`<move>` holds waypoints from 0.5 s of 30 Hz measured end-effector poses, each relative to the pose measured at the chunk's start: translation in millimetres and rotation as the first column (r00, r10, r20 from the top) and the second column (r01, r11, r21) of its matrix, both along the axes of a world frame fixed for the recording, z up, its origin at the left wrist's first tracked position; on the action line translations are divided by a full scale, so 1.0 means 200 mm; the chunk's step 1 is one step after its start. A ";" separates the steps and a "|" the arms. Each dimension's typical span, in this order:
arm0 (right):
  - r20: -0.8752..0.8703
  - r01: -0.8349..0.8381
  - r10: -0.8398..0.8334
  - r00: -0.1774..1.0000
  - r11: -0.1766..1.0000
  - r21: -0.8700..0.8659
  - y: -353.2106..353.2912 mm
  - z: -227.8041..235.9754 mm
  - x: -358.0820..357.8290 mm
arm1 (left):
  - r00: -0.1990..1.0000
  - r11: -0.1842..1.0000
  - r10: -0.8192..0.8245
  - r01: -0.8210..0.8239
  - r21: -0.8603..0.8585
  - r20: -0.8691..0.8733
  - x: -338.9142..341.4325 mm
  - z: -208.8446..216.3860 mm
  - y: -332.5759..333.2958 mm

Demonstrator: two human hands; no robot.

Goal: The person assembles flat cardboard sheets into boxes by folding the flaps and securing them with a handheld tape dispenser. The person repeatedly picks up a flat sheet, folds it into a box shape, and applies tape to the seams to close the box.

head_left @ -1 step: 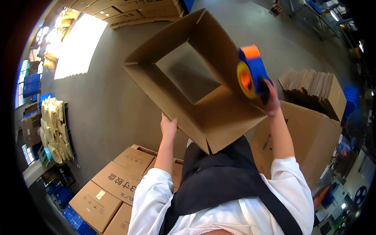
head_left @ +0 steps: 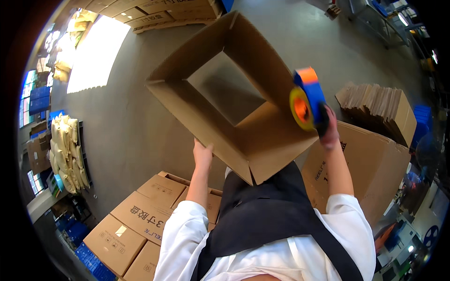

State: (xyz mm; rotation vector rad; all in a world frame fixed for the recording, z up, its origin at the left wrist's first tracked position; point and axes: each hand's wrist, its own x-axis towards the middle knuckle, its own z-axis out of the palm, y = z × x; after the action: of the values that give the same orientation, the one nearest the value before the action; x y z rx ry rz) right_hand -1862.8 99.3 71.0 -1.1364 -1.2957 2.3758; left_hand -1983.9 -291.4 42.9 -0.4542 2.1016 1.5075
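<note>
An opened-out cardboard box (head_left: pixel 213 119) is held tilted in front of my body. Floor shows through its far opening. My left hand (head_left: pixel 203 153) is closed on the box's left wall, thumb on the near side and fingers mostly hidden behind it. My right hand (head_left: pixel 329 129), a little blurred, is wrapped round the black handle of a blue and orange tape dispenser (head_left: pixel 310 96) carrying a yellow-edged roll. The dispenser is beside the box's right wall; whether they touch I cannot tell.
Closed printed cartons (head_left: pixel 147 210) stand packed together at my lower left. To my right are large flattened cartons (head_left: pixel 358 164) and a bundle of folded cardboard (head_left: pixel 375 105). Stacked cream sacks (head_left: pixel 68 152) stand far left. A pallet of cartons (head_left: pixel 159 16) is at the back.
My right hand has shifted slightly right and nearer to me with the tape dispenser. The box has turned very slightly, while my left hand keeps its place on it.
</note>
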 end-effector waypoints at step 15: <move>0.271 -0.552 0.515 0.813 0.830 0.077 -0.59 -0.58 0.12 | 0.794 0.839 0.490 -0.542 0.054 0.361 0.67 -0.15 -0.19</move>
State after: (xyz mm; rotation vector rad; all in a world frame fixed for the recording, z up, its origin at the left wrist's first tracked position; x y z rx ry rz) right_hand -1838.8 -18.0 -45.6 -1.1551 -2.0880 2.4875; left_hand -1849.3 -329.4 13.5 -1.2177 1.6451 1.7182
